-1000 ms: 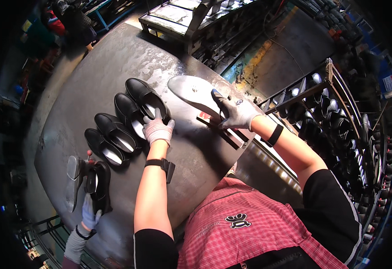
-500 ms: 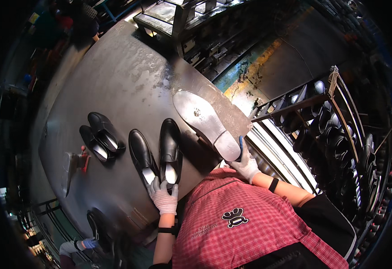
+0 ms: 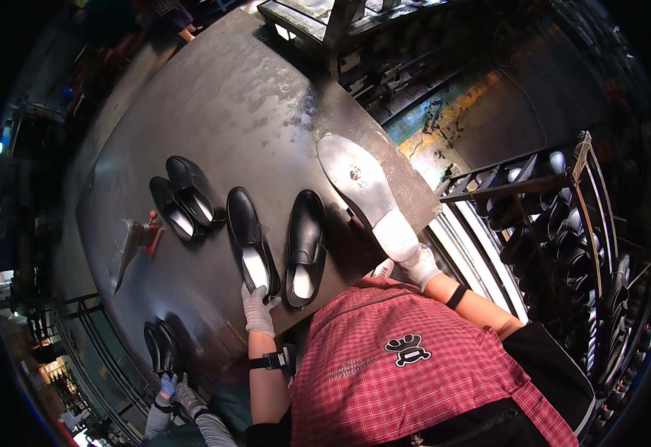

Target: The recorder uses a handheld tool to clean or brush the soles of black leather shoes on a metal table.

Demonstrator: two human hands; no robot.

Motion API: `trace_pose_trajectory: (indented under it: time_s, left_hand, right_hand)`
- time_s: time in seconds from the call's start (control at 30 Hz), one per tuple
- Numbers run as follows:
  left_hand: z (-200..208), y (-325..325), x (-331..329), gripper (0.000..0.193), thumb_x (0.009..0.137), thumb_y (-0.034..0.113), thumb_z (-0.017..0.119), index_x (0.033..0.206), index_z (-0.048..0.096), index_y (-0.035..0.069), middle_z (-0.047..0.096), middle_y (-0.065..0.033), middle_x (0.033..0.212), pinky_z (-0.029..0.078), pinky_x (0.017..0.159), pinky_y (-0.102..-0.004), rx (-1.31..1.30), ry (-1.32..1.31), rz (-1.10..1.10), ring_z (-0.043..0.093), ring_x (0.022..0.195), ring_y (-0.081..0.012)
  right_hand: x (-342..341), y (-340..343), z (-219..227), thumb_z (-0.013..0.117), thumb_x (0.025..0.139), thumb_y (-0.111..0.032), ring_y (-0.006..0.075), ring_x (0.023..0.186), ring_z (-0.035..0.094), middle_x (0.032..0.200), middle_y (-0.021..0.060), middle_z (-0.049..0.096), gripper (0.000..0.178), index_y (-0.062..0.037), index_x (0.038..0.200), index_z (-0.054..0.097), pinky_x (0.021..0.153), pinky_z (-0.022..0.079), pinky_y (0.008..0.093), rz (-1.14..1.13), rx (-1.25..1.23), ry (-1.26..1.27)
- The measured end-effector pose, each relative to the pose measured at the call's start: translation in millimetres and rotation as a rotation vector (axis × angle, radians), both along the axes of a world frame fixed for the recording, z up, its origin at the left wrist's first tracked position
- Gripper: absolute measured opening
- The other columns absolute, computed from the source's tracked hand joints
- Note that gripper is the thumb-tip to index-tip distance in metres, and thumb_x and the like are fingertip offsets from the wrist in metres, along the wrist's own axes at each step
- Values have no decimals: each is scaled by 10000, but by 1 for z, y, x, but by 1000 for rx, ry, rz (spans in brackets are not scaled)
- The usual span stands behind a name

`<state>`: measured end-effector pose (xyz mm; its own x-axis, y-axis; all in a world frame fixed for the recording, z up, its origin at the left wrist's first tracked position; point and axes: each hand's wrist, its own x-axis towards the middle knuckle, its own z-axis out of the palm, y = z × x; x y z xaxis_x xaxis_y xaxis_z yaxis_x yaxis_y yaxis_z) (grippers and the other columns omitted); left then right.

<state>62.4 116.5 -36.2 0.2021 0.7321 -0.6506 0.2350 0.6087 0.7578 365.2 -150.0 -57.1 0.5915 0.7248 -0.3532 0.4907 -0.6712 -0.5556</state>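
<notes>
My left hand (image 3: 258, 309), in a pale knit glove, grips the heel of a black slip-on shoe (image 3: 243, 216), its fingertips at the opening. To the right of that shoe, a matching black slip-on (image 3: 304, 242) stands on the table, apart from the hand. My right hand (image 3: 419, 267), gloved too, is closed round the heel end of a shoe with its pale sole (image 3: 359, 179) turned up. That shoe's upper is mostly hidden beneath the sole, and so are some of my right fingers.
A smaller black pair (image 3: 184, 197) stands left on the grey table (image 3: 213, 112), near a red-handled metal tool (image 3: 143, 238). A co-worker's gloved hands (image 3: 176, 391) are at another black pair (image 3: 160, 346), lower left. A rack (image 3: 556, 223) full of dark shoes stands right.
My left hand has come off the right-hand slip-on and now holds only the left one, with a wider gap between them. A co-worker's second hand has come into view.
</notes>
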Motion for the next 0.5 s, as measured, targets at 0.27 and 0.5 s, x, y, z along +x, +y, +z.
trace_pose_trajectory:
  time_s: [0.27, 0.5]
  left_hand:
    - [74, 55, 92, 561, 870, 387, 651, 1258, 490, 13, 581, -142, 1153, 502, 835, -381, 437, 28, -182, 579, 973, -264]
    - [152, 85, 196, 541, 882, 493, 655, 1136, 573, 23, 640, -214, 1057, 509, 805, -491, 1166, 550, -572, 635, 937, -417]
  right_hand:
    - [21, 118, 193, 645, 896, -377, 394, 837, 681, 879, 188, 698, 454, -87, 1219, 511, 744, 534, 486, 349, -77, -36]
    - [44, 249, 192, 666, 839, -213, 311, 856, 728, 892, 113, 737, 190, -98, 956, 763, 719, 579, 394, 821, -404, -620]
